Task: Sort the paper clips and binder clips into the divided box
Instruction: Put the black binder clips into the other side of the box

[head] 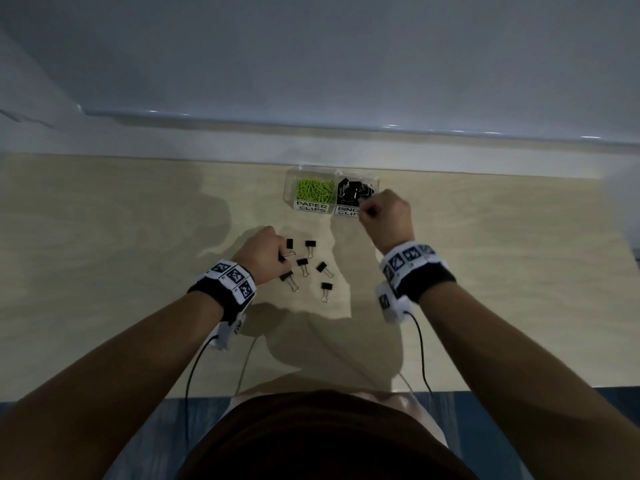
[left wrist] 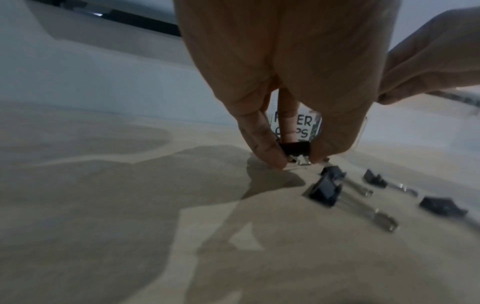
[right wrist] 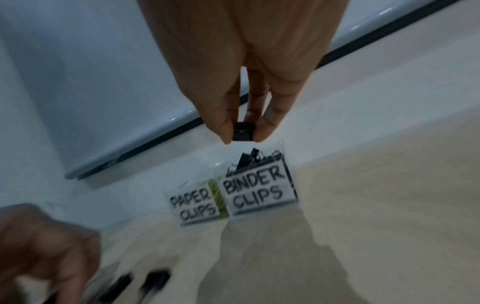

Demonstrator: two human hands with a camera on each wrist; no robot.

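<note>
**Two binder clips in hand, one poised over the box**

Your right hand pinches a black binder clip between thumb and fingertips, hanging just above the compartment labelled BINDER CLIPS of the divided box. Held by its body like that, it should drop straight in once you let go. That compartment already holds a heap of black clips, some poking above the rim, so a low release may be safer than a toss.

Your left hand is down at the surface, thumb and forefinger closed on another binder clip at the near-left edge of the loose group. Six more loose clips lie scattered just beside it, apart from one another, which leaves room to pick each one singly.

The green paper clips fill the left compartment; none show on the surface, so the paper clips look sorted already.

The box sits against the far edge of the surface, next to the pale ledge. Open surface lies between the loose clips and the box, so both hands have a clear path forward.
</note>
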